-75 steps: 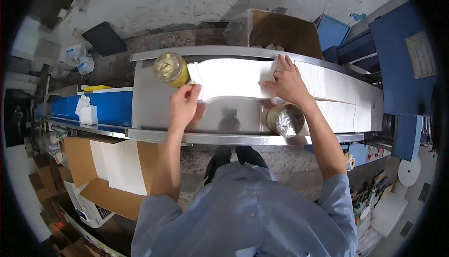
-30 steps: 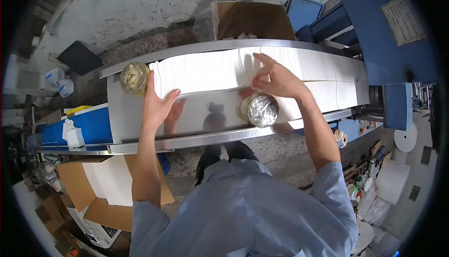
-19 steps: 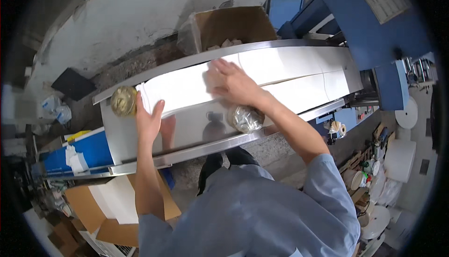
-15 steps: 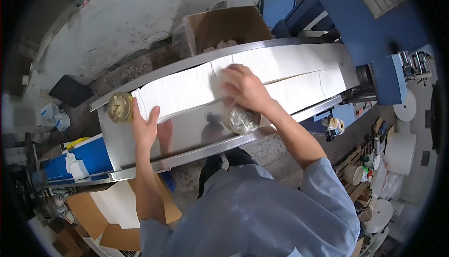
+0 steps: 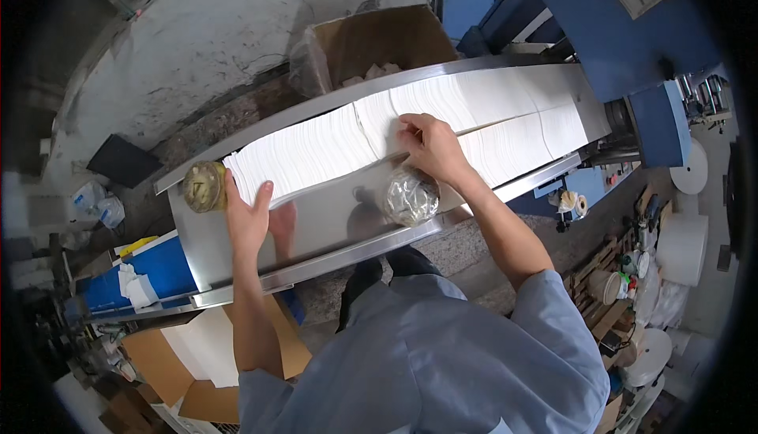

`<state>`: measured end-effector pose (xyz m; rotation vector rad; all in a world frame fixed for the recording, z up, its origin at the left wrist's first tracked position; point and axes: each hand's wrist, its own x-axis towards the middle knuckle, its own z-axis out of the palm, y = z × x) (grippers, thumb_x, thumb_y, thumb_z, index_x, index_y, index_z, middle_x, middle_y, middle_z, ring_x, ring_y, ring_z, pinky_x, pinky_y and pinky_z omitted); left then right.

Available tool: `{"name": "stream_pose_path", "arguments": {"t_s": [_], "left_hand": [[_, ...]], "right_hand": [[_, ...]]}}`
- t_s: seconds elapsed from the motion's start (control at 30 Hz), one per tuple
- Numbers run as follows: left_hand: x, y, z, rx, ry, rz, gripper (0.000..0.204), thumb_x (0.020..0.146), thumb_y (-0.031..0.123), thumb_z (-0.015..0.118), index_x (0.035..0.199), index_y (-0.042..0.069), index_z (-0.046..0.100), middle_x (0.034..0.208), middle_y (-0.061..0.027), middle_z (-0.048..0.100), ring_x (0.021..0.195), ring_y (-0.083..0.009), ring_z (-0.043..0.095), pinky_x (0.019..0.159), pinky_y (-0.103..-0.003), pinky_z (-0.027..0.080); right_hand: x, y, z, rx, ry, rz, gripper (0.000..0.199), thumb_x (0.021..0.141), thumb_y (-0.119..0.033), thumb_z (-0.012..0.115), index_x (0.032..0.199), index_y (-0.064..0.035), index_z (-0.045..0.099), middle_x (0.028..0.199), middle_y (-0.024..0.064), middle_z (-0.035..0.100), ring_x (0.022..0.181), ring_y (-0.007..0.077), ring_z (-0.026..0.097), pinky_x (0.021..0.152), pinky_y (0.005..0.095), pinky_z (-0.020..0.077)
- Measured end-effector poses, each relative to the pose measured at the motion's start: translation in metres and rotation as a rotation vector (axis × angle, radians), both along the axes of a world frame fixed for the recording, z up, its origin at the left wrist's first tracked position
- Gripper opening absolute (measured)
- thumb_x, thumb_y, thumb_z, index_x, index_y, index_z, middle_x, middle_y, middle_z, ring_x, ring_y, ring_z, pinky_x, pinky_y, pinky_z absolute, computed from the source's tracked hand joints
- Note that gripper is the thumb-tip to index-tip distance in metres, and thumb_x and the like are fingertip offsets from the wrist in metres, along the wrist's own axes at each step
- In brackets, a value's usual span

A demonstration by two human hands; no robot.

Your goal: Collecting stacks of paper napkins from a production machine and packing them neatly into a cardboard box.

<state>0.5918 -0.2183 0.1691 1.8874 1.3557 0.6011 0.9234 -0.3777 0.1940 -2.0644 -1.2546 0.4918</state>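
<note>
A long row of thin white folded paper sheets (image 5: 308,151), packed on edge, lies along a shiny metal trough (image 5: 332,221). At the row's left end my left hand (image 5: 249,211) is open, thumb and fingers apart, resting against the end sheets. Beside its fingers sits a round, jar-like weight (image 5: 205,186) with yellowish contents. My right hand (image 5: 436,150) is over the middle of the row, fingers curled together at the sheets; whatever is between the fingertips is hidden. Just below that hand a round weight wrapped in clear plastic (image 5: 411,197) sits on the metal.
Behind the trough stands an open cardboard box (image 5: 379,39) with scraps inside. A blue machine (image 5: 624,47) adjoins the trough's right end. At the lower left are a blue belt (image 5: 162,264) and another open cardboard box (image 5: 158,359). The trough's raised metal edge (image 5: 339,259) runs in front of me.
My right hand has moved slightly right and down along the row, and its fingers have drawn together. My left hand stays at the row's left end. The view has shifted a little.
</note>
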Motion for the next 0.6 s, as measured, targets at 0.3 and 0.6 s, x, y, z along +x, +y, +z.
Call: {"name": "stream_pose_path", "arguments": {"t_s": [0.3, 0.6], "left_hand": [[0.001, -0.003, 0.008, -0.021, -0.036, 0.011, 0.084, 0.096, 0.022, 0.074, 0.154, -0.016, 0.027, 0.155, -0.0323, 0.042, 0.145, -0.0340, 0.043, 0.120, -0.038, 0.032], [-0.002, -0.005, -0.011, 0.043, -0.026, 0.059, 0.092, 0.086, 0.034, 0.079, 0.156, -0.004, 0.032, 0.137, -0.0308, 0.061, 0.125, -0.0425, 0.062, 0.105, -0.045, 0.048]], "right_hand": [[0.002, 0.008, -0.016, -0.035, 0.084, -0.022, 0.036, 0.095, -0.017, 0.071, 0.121, 0.0072, 0.069, 0.092, 0.0185, 0.075, 0.082, 0.0235, 0.071, 0.079, 0.0343, 0.0564], [0.005, 0.028, 0.005, -0.177, 0.427, 0.018, 0.036, 0.095, -0.015, 0.072, 0.121, 0.0098, 0.068, 0.081, 0.0044, 0.067, 0.068, 0.0093, 0.058, 0.060, 0.0266, 0.0477]]}}
